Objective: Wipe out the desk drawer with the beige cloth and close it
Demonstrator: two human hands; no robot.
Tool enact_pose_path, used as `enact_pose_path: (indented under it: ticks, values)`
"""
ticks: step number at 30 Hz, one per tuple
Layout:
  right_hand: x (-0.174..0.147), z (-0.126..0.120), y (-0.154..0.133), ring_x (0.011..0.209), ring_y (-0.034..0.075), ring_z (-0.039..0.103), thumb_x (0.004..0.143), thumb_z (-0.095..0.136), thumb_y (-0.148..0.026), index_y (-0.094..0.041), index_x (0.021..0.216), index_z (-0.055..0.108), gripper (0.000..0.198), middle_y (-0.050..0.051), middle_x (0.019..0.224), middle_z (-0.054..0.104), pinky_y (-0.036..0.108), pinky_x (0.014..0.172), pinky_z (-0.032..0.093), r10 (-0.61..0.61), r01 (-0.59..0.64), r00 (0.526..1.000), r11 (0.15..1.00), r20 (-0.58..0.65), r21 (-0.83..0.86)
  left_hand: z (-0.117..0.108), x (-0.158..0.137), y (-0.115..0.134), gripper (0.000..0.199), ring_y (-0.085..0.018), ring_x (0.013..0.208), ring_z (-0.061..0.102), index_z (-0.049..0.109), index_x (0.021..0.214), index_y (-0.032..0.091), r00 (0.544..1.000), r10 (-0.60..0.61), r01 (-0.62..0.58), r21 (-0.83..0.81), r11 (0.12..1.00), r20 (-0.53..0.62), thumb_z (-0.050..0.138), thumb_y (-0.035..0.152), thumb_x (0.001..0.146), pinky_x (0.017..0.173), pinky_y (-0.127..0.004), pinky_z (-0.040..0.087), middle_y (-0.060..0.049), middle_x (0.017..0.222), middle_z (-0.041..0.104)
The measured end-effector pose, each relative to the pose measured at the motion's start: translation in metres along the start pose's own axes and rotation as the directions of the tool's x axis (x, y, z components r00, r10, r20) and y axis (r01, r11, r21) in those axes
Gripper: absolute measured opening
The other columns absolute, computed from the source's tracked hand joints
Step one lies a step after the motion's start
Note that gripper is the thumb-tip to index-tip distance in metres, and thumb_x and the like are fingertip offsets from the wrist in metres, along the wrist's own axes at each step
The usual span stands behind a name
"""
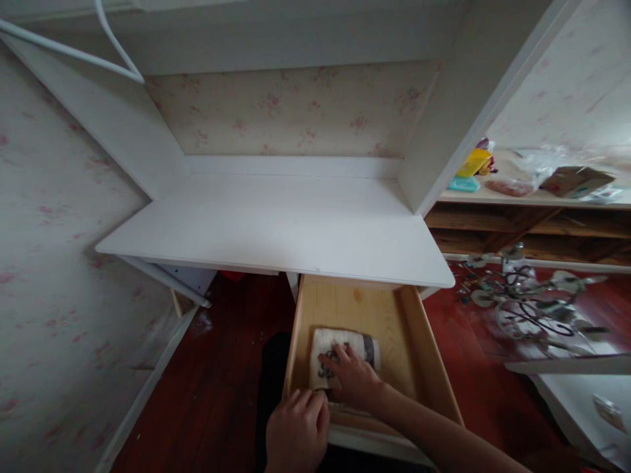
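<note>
An open wooden drawer [424, 355] sticks out from under a white desk [276, 230]. Inside it lies a folded white towel [328, 343] with a dark pattern and a grey band at its right end. My right hand [351, 378] rests flat on the towel, fingers spread over the pattern. My left hand [297, 430] sits at the drawer's front left corner, fingers curled over the front edge beside the towel.
Dark red floor [221, 368] lies below the desk. A metal lamp fixture [527, 309] lies on the floor at right. A wooden shelf [532, 220] at right holds a yellow box, plastic bags and a brown box. Floral wallpaper covers the left wall.
</note>
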State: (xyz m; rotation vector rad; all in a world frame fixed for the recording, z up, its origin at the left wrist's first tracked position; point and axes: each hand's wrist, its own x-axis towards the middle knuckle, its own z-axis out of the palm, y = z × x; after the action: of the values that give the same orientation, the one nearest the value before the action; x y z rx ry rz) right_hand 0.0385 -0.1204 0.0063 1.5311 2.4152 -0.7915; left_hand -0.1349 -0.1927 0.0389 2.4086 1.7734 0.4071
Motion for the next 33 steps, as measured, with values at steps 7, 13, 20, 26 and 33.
enact_pose_path:
  ticks: [7,13,20,26,33]
  values:
    - [0.049,0.005,-0.021,0.134,0.046,0.029,0.078,0.065,-0.058,-0.034,0.151,0.034,0.083,0.013,0.156,0.031,0.066,0.089,0.045,0.025,-0.026,0.999,0.997,-0.021,-0.073,0.007,-0.004,-0.002,0.015,-0.016,0.071,0.062,0.063,0.081,0.027,0.998,0.008,-0.01,-0.047,0.999,-0.059,0.053,0.017,0.086,0.062,-0.028,0.041,0.002,0.074,0.066]
    - [0.103,-0.04,0.001,0.138,0.04,0.023,0.084,0.056,-0.047,-0.033,0.153,0.028,0.075,0.011,0.159,0.022,0.07,0.099,0.029,0.149,-0.165,0.979,0.98,-0.138,-0.107,0.007,-0.005,0.0,0.018,-0.016,0.07,0.061,0.065,0.088,0.026,0.996,-0.011,0.01,-0.01,1.0,-0.094,0.05,0.016,0.088,0.062,-0.029,0.041,0.001,0.07,0.065]
    - [0.102,-0.05,0.041,0.145,0.032,0.016,0.088,0.047,-0.05,-0.034,0.154,0.025,0.072,0.003,0.164,0.013,0.064,0.108,0.019,0.115,-0.12,0.99,0.991,-0.086,-0.061,0.005,-0.005,0.0,0.018,-0.016,0.069,0.061,0.065,0.087,0.025,0.995,-0.008,0.007,-0.008,1.0,-0.103,0.05,0.016,0.088,0.063,-0.027,0.041,0.0,0.07,0.064]
    - [0.048,-0.042,0.122,0.144,0.028,0.023,0.088,0.047,-0.044,-0.031,0.153,0.031,0.068,0.001,0.161,0.023,0.054,0.111,0.026,0.218,-0.227,0.96,0.974,-0.177,-0.03,0.001,-0.004,0.001,0.019,-0.016,0.068,0.061,0.062,0.077,0.025,0.998,0.002,-0.003,-0.011,1.0,-0.058,0.049,0.019,0.09,0.061,-0.027,0.04,0.001,0.069,0.065]
    - [0.012,-0.05,0.165,0.141,0.031,0.03,0.085,0.055,-0.038,-0.023,0.151,0.038,0.07,0.009,0.158,0.031,0.043,0.112,0.03,0.189,-0.195,0.971,0.98,-0.148,-0.031,-0.009,0.002,0.002,0.022,-0.017,0.069,0.062,0.062,0.077,0.025,0.999,0.042,-0.042,0.001,0.999,-0.007,0.047,0.02,0.092,0.062,-0.028,0.042,0.001,0.07,0.066]
